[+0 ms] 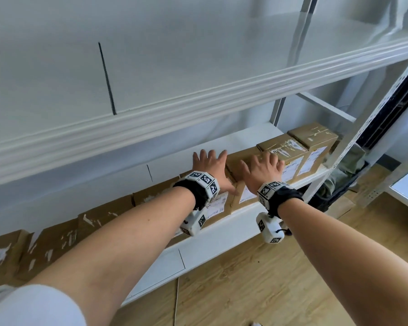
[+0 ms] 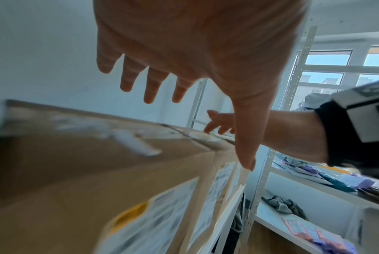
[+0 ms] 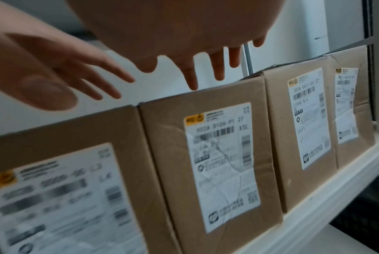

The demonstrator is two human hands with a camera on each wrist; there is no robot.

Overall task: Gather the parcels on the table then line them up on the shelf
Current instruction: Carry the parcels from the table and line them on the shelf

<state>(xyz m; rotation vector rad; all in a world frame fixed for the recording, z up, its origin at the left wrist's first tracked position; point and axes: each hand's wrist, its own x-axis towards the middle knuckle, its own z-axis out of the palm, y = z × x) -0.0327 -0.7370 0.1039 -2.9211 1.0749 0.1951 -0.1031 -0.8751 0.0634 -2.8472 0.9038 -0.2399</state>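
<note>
Several brown cardboard parcels with white shipping labels stand side by side along the lower white shelf. My left hand is spread flat over one parcel, fingers straight and apart, holding nothing. My right hand is spread the same way over the parcel to its right. Two more parcels close the row at the right. In the right wrist view the fingers hang just above a labelled parcel. I cannot tell whether either palm touches the cardboard.
An upper shelf board hangs close over the row of parcels. A perforated metal upright ends the shelf on the right. Wooden floor lies below. A neighbouring rack holds clothes and bags.
</note>
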